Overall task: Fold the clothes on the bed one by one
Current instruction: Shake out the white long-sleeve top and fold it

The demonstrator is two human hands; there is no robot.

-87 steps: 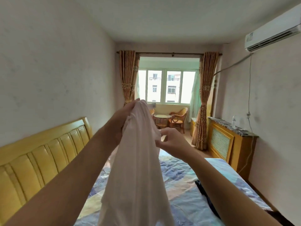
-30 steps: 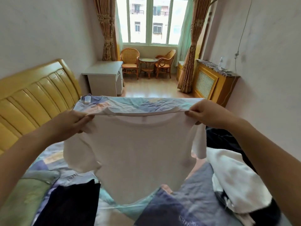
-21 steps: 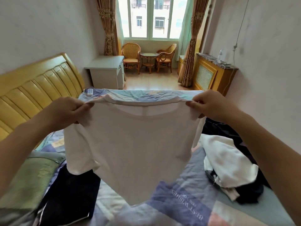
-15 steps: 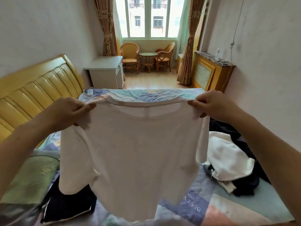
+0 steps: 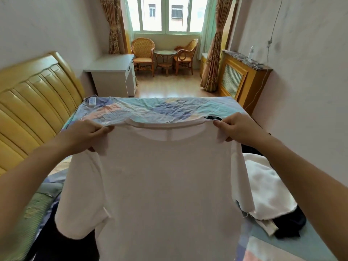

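Note:
A white short-sleeved T-shirt (image 5: 165, 181) hangs spread out in front of me above the bed (image 5: 150, 108). My left hand (image 5: 84, 134) grips its left shoulder, and my right hand (image 5: 239, 129) grips its right shoulder. The collar faces up between the two hands and both sleeves hang down at the sides. On the bed to the right lies a white garment (image 5: 263, 189) on top of dark clothes (image 5: 290, 225). A dark garment (image 5: 62, 243) lies at the lower left, partly hidden by the shirt.
A yellow padded headboard (image 5: 32, 102) runs along the left. A green pillow (image 5: 30, 219) lies at the lower left. Beyond the bed stand a white desk (image 5: 111, 74), wicker chairs (image 5: 143, 53) with a small table, and a wooden cabinet (image 5: 243, 78) on the right wall.
The T-shirt, first held bunched up high, is spread wide by its shoulders. Over the last second it came closer and hangs lower over the bed; my view tilted down.

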